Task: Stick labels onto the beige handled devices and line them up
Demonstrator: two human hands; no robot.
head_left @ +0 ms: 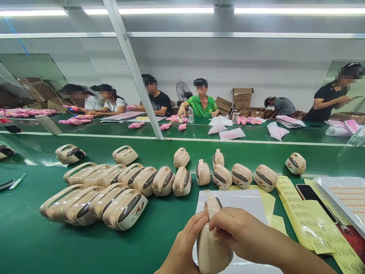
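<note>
Upright over a white sheet (245,203) stands a small cream portable speaker (212,249) with a carrying handle, its narrow side facing me. My left hand (185,243) wraps round its left side. From the right, my right hand (242,232) closes on it just below the handle; some fingertips are hidden behind the hand and the body. Past my hands sit more speakers of the same kind (125,209), with dark front panels and small red prints. They form two close rows at left, and several stand apart towards the right.
Yellow label sheets (305,217), a dark phone (316,201) and a pack of orange-marked sticker sheets (348,194) lie at right. A white pen-like tool (17,182) is at far left. Beyond a slanted metal post (134,68), several co-workers sit or stand around a table with pink items (75,120).
</note>
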